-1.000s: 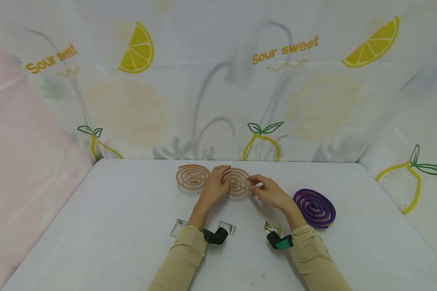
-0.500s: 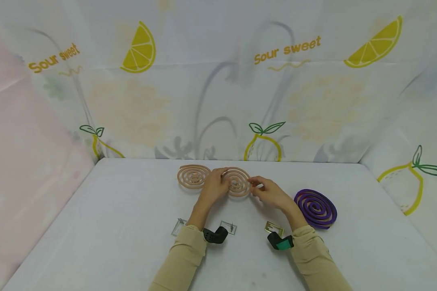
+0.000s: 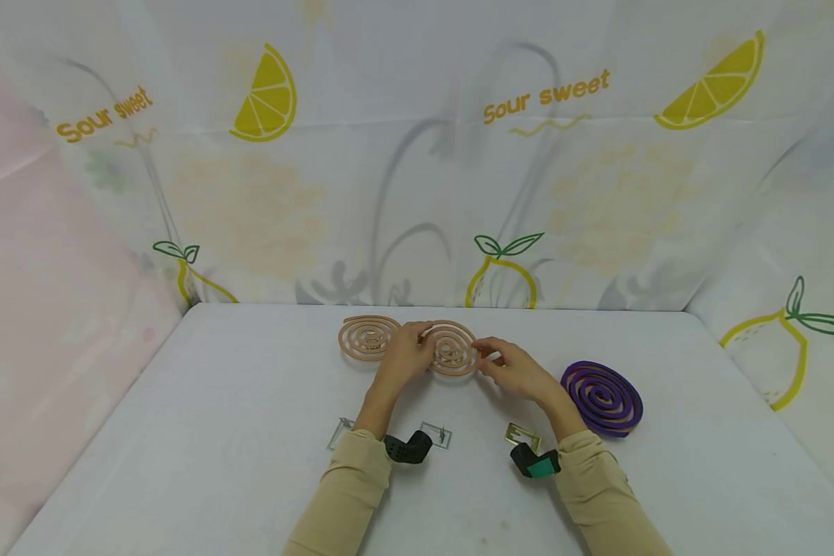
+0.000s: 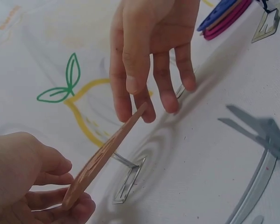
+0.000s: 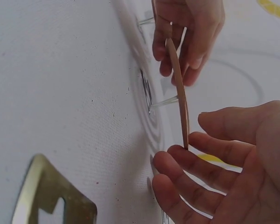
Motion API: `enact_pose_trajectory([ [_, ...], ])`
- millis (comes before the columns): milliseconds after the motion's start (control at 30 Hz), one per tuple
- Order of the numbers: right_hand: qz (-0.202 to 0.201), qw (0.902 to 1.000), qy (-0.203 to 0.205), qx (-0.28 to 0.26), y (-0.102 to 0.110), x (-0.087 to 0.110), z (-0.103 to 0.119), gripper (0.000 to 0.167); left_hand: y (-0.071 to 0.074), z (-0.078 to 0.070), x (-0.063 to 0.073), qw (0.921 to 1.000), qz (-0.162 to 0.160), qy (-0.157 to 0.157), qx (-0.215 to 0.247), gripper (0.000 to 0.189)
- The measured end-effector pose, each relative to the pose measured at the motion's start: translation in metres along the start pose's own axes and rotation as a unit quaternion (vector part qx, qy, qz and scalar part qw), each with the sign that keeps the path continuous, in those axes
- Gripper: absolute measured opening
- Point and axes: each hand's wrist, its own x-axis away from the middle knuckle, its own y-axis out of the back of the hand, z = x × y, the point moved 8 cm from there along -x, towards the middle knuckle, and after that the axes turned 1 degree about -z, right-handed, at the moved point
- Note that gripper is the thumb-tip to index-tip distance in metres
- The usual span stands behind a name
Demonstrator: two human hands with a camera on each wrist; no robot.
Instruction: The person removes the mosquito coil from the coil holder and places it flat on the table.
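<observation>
A tan mosquito coil rests on the post of a wire stand near the table's back edge. My left hand holds its left edge, thumb on one side and fingers on the other. At the opposite edge is my right hand. In the right wrist view its fingertips touch the coil's rim, while the thumb stands apart from it. Another tan coil, also raised on a stand, lies just left of my left hand, which hides part of its right side.
Purple coils lie together on the right of the white table. Nearer me stand two silver wire stands and a gold stand, partly behind the wrist cameras. A printed cloth hangs at the back.
My left hand has shifted slightly left and the held coil has moved a little with it. My right hand and the other coils stay in place.
</observation>
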Motion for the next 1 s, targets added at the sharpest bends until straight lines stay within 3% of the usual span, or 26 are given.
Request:
enact_pose_trajectory([
  [1000,-0.016,0.9997,0.008,-0.018,0.0061,0.0032,0.0040,0.040,0.0072,-0.0069,0.0034,0.9996,-0.006,-0.028,0.000,0.034],
])
